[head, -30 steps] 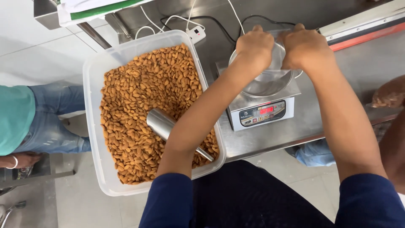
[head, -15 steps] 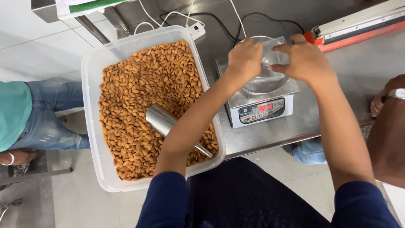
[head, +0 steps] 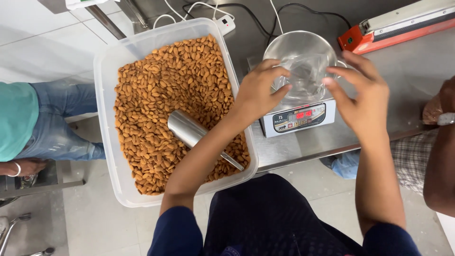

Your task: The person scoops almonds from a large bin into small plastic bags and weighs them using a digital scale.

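head view: both hands hover over a steel bowl (head: 299, 57) that sits on a small digital scale (head: 298, 118) on the steel counter (head: 407, 71). the left hand (head: 258, 92) is at the bowl's 8 o'clock edge, the right hand (head: 362, 95) at its 4 o'clock edge. between them a clear plastic bag (head: 303, 71) lies in the bowl; the left fingers (head: 275, 76) touch its rim, loosely curled, while the right fingers (head: 341, 71) are spread apart just beside it, gripping nothing firmly as far as i can tell. the bag looks empty, so nothing seems to be weighed out. at 9 o'clock of the scale, a large clear tub (head: 106, 109) is full of almonds (head: 170, 90), with a steel scoop (head: 189, 130) lying in them, untouched. an orange sealer (head: 379, 33) lies at 1 o'clock, unused. another person's arm (head: 443, 156) shows at 3 o'clock, and a seated person in jeans (head: 52, 123) at 9 o'clock.
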